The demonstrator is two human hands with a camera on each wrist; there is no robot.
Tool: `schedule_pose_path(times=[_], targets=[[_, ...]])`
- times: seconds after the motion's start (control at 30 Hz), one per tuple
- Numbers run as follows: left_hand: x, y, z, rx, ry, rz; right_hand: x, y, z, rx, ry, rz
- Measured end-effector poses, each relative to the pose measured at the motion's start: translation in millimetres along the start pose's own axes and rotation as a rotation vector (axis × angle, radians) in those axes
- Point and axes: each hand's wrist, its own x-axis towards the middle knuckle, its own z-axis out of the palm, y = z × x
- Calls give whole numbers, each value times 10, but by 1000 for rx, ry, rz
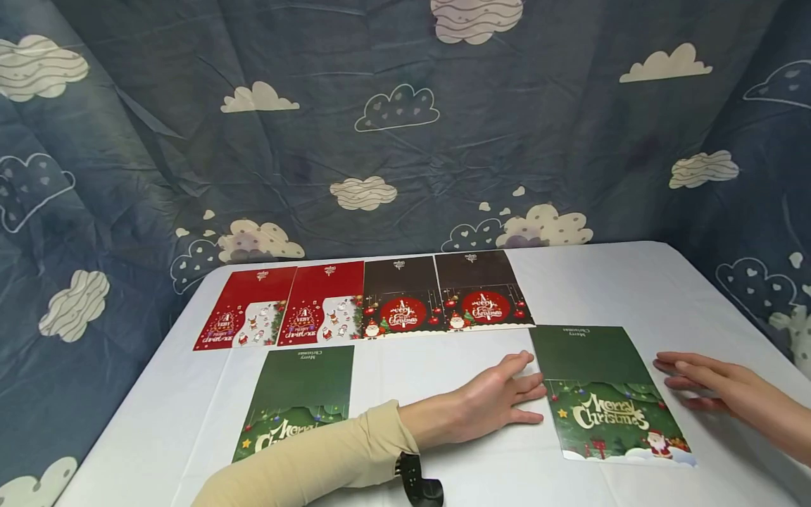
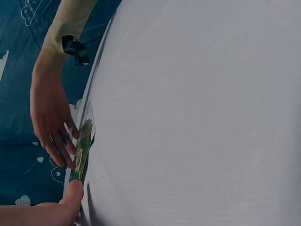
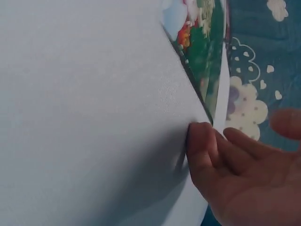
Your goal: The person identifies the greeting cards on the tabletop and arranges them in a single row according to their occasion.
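On the white worktop (image 1: 589,285), uneven pushes could skew the green card (image 1: 608,391) between left hand (image 1: 484,403), spread at its nine o'clock, and right hand (image 1: 731,391), loosely extended at three.

White table (image 1: 589,289), apparently cloth-covered; blue cloud-printed curtain (image 1: 507,127).

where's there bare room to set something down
The white tablecloth is bare right of the rightmost black-and-red paper card, and between the left green paper card and the left hand. Crowded: around the right green paper card, between that hand and the right hand, and along the back row of cards.
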Motion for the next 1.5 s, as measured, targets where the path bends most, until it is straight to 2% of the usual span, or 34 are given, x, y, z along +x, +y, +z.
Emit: schedule_pose_path(times=[0.1, 0.2, 0.3, 0.4, 0.5, 0.63, 0.77, 0.93, 1.03, 1.1, 1.27, 1.4, 1.5], targets=[[6, -19, 3, 7, -2, 1, -14, -22, 22, -41, -43, 31], [13, -36, 6, 22, -2, 2, -25, -21, 57, 19, -79, 17], [25, -48, 12, 36, -1, 5, -25, -17, 66, 104, -96, 46], [29, -60, 17, 34, -1, 6, -26, -3, 60, 154, -107, 79], [30, -73, 23, 28, -1, 9, -46, 29, 52, 175, -119, 76], [18, -74, 34, 22, -3, 18, -93, 93, 48, 210, -132, 60], [1, -45, 45, 12, -37, 18, -117, 217, -13, 252, -145, 32], [21, 43, 80, 8, -82, 35, -55, 434, -176, 268, -120, 1], [51, 93, 101, 13, -78, 51, -9, 511, -254, 287, -106, -1], [75, 128, 103, 15, -70, 59, 10, 524, -278, 286, -98, -34], [160, 231, 50, -55, -67, 58, 2, 393, -252, 202, -22, -144], [247, 317, -30, -125, -74, 67, 6, 163, -210, 101, 28, -126], [307, 382, -85, -133, -69, 96, 40, 46, -225, 79, 51, -132]])
